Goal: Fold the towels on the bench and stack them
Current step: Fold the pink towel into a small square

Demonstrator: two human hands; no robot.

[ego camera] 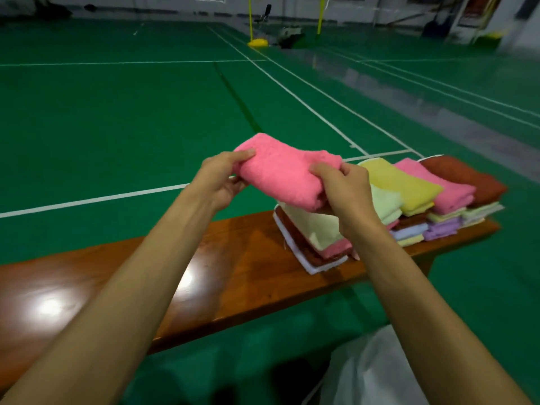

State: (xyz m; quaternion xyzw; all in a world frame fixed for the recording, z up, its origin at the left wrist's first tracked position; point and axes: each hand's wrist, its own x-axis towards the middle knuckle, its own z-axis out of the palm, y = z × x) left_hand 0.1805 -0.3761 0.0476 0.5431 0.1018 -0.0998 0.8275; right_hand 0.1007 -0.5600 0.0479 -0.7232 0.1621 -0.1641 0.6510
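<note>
A folded pink towel [282, 171] is held in the air above the wooden bench [233, 273]. My left hand [222, 179] grips its left end, thumb on top. My right hand [347, 187] grips its right end, fingers curled over the edge. Directly below sits a short stack of folded towels [315, 244], cream on top, then pink, brown and white. Further right on the bench stand more stacks of folded towels [432, 200], topped by pale green, yellow, pink and brown ones.
The bench runs from lower left to the right, its glossy left part bare. Green court floor with white lines [146, 112] lies beyond. A white sack [371, 372] sits at my lower right. Yellow posts [251, 24] stand far back.
</note>
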